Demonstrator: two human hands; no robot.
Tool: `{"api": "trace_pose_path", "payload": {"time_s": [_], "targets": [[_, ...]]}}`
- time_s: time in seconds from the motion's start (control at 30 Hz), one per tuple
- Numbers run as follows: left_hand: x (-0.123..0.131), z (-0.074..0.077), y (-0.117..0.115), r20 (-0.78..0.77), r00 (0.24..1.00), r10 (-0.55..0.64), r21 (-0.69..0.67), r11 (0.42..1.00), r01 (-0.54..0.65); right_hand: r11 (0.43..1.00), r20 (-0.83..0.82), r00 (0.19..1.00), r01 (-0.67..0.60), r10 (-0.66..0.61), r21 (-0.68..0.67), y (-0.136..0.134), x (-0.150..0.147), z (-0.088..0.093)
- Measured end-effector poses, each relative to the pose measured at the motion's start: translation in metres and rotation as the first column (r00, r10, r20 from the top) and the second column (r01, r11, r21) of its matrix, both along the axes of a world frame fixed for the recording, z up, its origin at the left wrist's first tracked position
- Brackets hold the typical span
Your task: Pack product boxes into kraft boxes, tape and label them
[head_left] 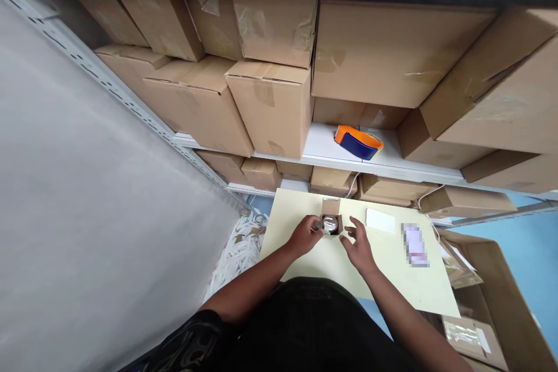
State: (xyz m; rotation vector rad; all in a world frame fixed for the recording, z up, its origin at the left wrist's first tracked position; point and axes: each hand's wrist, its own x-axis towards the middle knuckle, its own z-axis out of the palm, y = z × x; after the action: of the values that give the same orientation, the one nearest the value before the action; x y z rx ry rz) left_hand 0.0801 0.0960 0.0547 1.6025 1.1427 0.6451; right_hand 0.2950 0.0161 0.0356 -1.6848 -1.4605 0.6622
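A small cardboard box stands on the pale yellow table with its lid flap raised at the far side. Inside it sits a round, shiny object with a silvery top; its exact kind is too small to tell. My left hand is at the box's left side, thumb and fingers closed on its edge. To the right of the box, my right hand is open, fingers apart and curved toward it, with the thumb close to the near right corner.
The table also bears a white sheet and a blurred-out phone-like item. Shelves behind hold cartons and an orange and blue band. Shredded paper lies left; a large open carton stands right.
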Motion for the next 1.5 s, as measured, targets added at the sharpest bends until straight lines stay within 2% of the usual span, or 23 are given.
{"api": "trace_pose_path", "payload": {"time_s": [0.1, 0.17, 0.27, 0.33, 0.43, 0.5, 0.63, 0.73, 0.8, 1.0, 1.13, 1.27, 1.37, 1.43, 1.5], "targets": [[0.006, 0.003, 0.000, -0.004, 0.995, -0.100, 0.117, 0.988, 0.100, 0.988, 0.078, 0.985, -0.153, 0.151, 0.025, -0.004, 0.004, -0.006], [0.011, 0.004, 0.005, -0.072, 0.993, -0.095, 0.125, 0.987, 0.104, 0.978, 0.177, 0.966, -0.202, 0.190, 0.057, -0.004, 0.002, -0.009], [0.018, 0.004, 0.019, -0.123, 0.992, 0.001, 0.068, 0.998, 0.008, 0.973, 0.269, 0.945, -0.217, 0.188, 0.080, 0.000, -0.003, -0.011], [0.020, 0.005, 0.030, -0.096, 0.995, 0.022, -0.011, 1.000, -0.024, 0.971, 0.293, 0.937, -0.224, 0.191, 0.085, 0.002, -0.005, -0.011], [0.021, 0.006, 0.043, -0.040, 0.996, -0.074, -0.121, 0.990, 0.069, 0.974, 0.287, 0.941, -0.211, 0.179, 0.084, 0.003, -0.008, -0.011], [0.021, 0.007, 0.044, -0.051, 0.992, -0.120, -0.119, 0.986, 0.113, 0.979, 0.281, 0.946, -0.189, 0.160, 0.079, 0.004, -0.008, -0.011], [0.021, 0.007, 0.032, -0.098, 0.989, -0.114, 0.093, 0.988, 0.123, 0.982, 0.288, 0.946, -0.173, 0.147, 0.069, 0.003, -0.009, -0.013], [0.016, 0.008, 0.018, -0.081, 0.979, -0.189, 0.242, 0.949, 0.203, 0.988, 0.267, 0.956, -0.145, 0.124, 0.060, 0.003, -0.010, -0.013], [0.010, 0.008, 0.011, -0.081, 0.973, -0.214, 0.283, 0.931, 0.229, 0.992, 0.224, 0.969, -0.118, 0.104, 0.052, 0.002, -0.010, -0.012], [0.000, 0.003, 0.002, -0.144, 0.969, -0.202, 0.297, 0.925, 0.237, 0.998, 0.080, 0.995, -0.059, 0.056, 0.034, -0.003, -0.008, -0.009], [0.001, 0.000, 0.001, -0.205, 0.950, -0.235, 0.316, 0.903, 0.292, 0.992, 0.172, 0.981, -0.101, 0.087, 0.078, -0.004, -0.007, -0.009], [0.002, 0.002, -0.003, -0.233, 0.937, -0.262, 0.272, 0.907, 0.321, 0.986, 0.274, 0.956, -0.133, 0.101, 0.098, -0.005, -0.007, -0.010], [0.003, 0.001, -0.008, -0.215, 0.936, -0.278, 0.275, 0.903, 0.331, 0.981, 0.272, 0.954, -0.159, 0.124, 0.113, -0.005, -0.004, -0.011], [0.006, -0.003, -0.014, -0.178, 0.955, -0.237, 0.290, 0.915, 0.281, 0.987, 0.199, 0.974, -0.127, 0.106, 0.100, -0.004, -0.002, -0.013], [0.012, -0.011, -0.021, -0.115, 0.989, -0.088, 0.248, 0.962, 0.114, 0.998, 0.061, 0.997, -0.041, 0.039, 0.040, -0.003, -0.002, -0.017]]}}
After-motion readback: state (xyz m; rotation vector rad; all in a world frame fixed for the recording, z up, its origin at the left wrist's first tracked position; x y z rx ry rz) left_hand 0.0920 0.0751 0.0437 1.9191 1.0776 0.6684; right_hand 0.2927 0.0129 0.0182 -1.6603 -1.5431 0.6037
